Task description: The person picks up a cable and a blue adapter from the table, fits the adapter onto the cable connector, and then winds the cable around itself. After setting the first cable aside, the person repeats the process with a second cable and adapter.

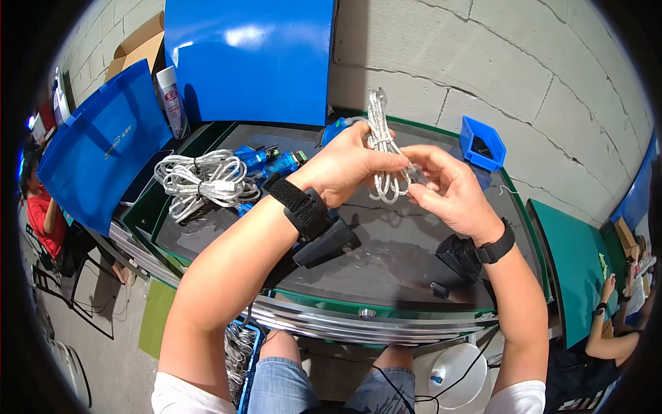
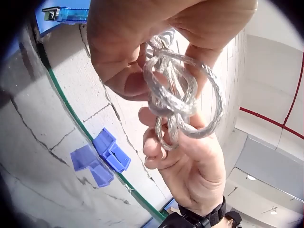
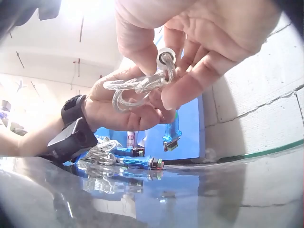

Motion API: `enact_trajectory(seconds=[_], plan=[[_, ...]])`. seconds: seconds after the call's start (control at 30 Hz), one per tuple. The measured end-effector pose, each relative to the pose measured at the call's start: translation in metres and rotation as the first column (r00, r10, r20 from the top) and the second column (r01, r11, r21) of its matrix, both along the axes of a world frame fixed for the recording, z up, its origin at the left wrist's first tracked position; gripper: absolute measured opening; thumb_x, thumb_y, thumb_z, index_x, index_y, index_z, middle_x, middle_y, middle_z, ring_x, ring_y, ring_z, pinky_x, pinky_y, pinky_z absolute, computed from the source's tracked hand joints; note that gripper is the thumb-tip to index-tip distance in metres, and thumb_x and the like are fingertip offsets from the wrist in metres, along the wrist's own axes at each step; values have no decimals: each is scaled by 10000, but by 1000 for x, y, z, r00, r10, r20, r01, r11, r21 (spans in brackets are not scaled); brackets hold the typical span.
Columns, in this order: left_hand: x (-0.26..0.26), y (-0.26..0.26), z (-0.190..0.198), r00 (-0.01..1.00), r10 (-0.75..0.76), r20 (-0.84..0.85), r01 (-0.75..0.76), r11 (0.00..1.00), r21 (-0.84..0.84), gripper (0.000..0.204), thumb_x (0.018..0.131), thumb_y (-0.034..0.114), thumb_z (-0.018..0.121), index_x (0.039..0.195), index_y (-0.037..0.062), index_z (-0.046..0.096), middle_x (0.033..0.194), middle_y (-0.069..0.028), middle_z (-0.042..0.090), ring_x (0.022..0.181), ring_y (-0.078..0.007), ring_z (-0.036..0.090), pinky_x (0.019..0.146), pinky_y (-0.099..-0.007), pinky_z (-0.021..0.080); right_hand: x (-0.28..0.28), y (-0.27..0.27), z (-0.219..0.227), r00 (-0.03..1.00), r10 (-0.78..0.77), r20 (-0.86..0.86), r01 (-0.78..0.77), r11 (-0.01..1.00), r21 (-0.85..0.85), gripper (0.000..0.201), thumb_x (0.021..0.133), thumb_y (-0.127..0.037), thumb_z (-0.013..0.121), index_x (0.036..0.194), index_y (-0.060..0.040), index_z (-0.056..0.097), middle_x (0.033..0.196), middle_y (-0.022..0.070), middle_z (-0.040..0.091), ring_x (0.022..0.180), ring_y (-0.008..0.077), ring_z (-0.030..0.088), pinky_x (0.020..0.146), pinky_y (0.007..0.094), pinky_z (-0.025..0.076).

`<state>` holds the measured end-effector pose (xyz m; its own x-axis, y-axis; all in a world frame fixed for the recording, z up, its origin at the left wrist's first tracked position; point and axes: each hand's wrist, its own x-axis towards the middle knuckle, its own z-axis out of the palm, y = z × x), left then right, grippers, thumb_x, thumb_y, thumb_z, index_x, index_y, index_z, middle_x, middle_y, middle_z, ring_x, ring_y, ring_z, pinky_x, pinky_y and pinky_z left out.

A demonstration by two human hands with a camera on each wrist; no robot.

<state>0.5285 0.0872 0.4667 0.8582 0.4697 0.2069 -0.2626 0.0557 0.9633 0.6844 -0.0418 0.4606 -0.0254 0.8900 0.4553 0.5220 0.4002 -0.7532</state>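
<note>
My left hand (image 1: pixel 345 162) holds up a coiled bundle of clear-sheathed silver cable (image 1: pixel 379 131), gripped around its middle. Beside it, my right hand (image 1: pixel 452 190) pinches a pale, clear-looking cable end (image 3: pixel 166 58) between thumb and fingers at the bundle's lower loops. Those loops (image 2: pixel 209 109) stick out below the left fingers in the left wrist view. A blue translucent connector (image 3: pixel 172 133) hangs behind the left hand. On the dark table, to the left, lies a pile of similar coiled cables (image 1: pixel 207 179) with blue connectors (image 1: pixel 284 164).
A blue parts bin (image 1: pixel 483 143) stands at the table's back right edge. Blue panels (image 1: pixel 248 62) and a spray can (image 1: pixel 172 102) stand at the back left. Below the table are a blue crate of cables (image 1: pixel 240 359) and a white bucket (image 1: pixel 458 376). Other people sit at both sides.
</note>
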Motion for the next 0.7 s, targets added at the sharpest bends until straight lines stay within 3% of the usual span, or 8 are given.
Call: enact_trajectory(seconds=[0.07, 0.17, 0.37, 0.7], plan=[[0, 1, 1, 998, 54, -13, -54, 999, -1, 492, 784, 50, 717, 1154, 4, 397, 996, -116, 596, 886, -178, 609, 790, -305, 490, -5, 1, 0, 997, -15, -70, 22, 995, 102, 306, 826, -30, 631, 1123, -25, 559, 919, 0, 602, 737, 55, 521, 648, 184, 452], [-3, -1, 3, 998, 42, 53, -42, 999, -3, 433, 777, 40, 719, 1080, 41, 410, 964, -123, 630, 856, -174, 626, 743, -294, 501, -3, 1, 1, 996, -52, -75, 61, 990, 127, 307, 808, -41, 678, 1087, -31, 549, 914, 8, 597, 754, 64, 532, 643, 193, 463], [-5, -2, 5, 995, 46, 90, -45, 999, -17, 472, 778, 58, 726, 1105, 48, 387, 920, -121, 651, 858, -177, 637, 773, -294, 498, 1, -1, 5, 971, -135, 199, 105, 983, 154, 254, 784, -102, 728, 978, -22, 586, 836, 30, 617, 745, 82, 572, 627, 222, 482], [-5, -1, 7, 996, 49, 74, -42, 994, -97, 502, 797, 78, 720, 1146, 5, 367, 930, -114, 641, 866, -166, 634, 789, -291, 501, -5, -5, 9, 957, -142, 253, 81, 968, 238, 177, 804, -91, 692, 943, -22, 607, 840, 49, 659, 739, 118, 610, 633, 242, 484]])
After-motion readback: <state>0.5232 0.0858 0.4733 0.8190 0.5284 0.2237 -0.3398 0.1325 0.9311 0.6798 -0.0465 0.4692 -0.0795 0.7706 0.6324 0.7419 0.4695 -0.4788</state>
